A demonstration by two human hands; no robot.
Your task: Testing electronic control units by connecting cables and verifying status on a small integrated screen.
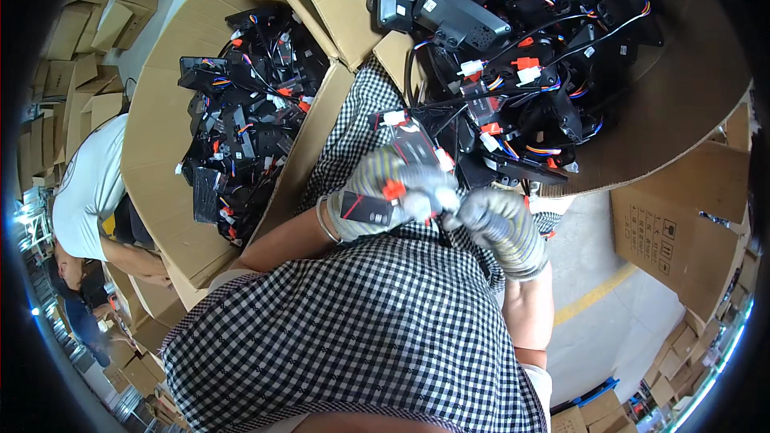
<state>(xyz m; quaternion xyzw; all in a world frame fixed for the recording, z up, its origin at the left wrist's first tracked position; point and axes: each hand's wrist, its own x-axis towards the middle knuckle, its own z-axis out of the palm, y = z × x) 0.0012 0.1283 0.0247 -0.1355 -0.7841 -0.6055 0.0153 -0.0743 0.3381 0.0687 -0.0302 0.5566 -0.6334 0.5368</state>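
Two big cardboard boxes fill the upper half of the view. The right box is heaped with black modules trailing wires and red and white plugs; the left box holds a smaller pile of the same parts. Below them spreads the person's checked dress, which covers the lap and runs up between the boxes. At the left edge a co-worker in a white shirt bends over more cartons.

Both hands wear grey knit gloves and meet just above the lap, in front of the right box. The left hand is curled around a black module with a red plug — fingers closed on it. The right hand is closed too, its fingertips pinching the module's wire where the two hands touch.
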